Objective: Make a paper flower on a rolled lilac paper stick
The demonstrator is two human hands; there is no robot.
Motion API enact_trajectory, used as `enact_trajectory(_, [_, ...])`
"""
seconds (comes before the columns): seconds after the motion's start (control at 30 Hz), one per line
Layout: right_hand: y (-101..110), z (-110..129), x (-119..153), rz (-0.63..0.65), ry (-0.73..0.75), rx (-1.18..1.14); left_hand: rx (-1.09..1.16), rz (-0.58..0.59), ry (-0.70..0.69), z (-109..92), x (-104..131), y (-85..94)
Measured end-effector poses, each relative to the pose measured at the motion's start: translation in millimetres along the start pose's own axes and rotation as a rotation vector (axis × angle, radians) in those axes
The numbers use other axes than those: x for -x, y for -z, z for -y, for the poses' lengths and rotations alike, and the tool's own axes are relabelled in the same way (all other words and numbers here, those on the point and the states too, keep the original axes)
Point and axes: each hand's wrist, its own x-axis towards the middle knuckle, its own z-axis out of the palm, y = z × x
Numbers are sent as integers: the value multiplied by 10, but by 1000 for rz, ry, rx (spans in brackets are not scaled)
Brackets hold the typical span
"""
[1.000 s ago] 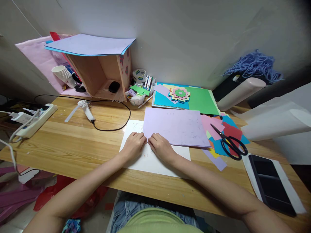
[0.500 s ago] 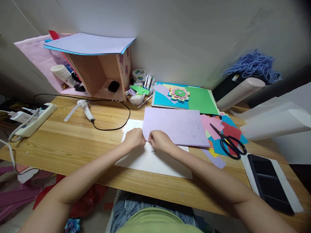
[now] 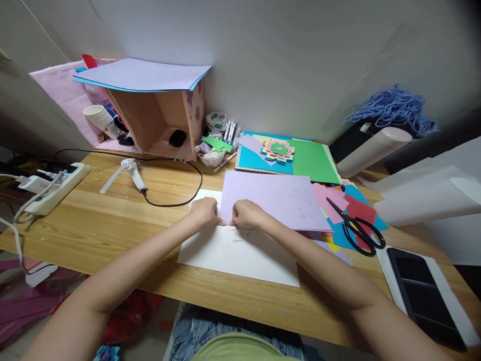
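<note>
A lavender paper sheet (image 3: 274, 200) lies over a larger white sheet (image 3: 240, 260) bearing small dark and reddish marks. At the lavender sheet's near-left corner, my left hand (image 3: 206, 211) is closed, its thumb pointing inward along the edge. My right hand (image 3: 247, 214) is closed on the same corner, fingers bent, partly covering the edge. The thumbs are close together, with a small gap between them. What lies under the curled fingers is hidden.
A hot glue gun (image 3: 134, 175) with its cord rests left, near a power strip (image 3: 58, 193). An open box (image 3: 158, 120) stands behind. Layered paper flowers (image 3: 278, 149) sit on coloured sheets. Scissors (image 3: 356, 228) lie on paper scraps, beside a black tablet-like device (image 3: 424, 296).
My left thumb has straightened along the paper's edge, where the fingers were bunched before. The lavender sheet's right end has shifted slightly right. The whole view has tilted up a little.
</note>
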Motion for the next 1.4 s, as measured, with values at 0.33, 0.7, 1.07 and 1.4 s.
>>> enact_trajectory(0.33, [-81,-88,55,-35,43,-41,475,-192,-302,270,253,-256])
enact_trajectory(0.7, [-213,-109,144,-129,68,-57,123,-518,-499,181,432,-440])
enact_trajectory(1.07, [-176,-86,121,-84,43,-18,133,-271,-161,-3,370,-284])
enact_trajectory(1.4, [41,67,41,47,-21,59,-82,76,66,-176,102,92])
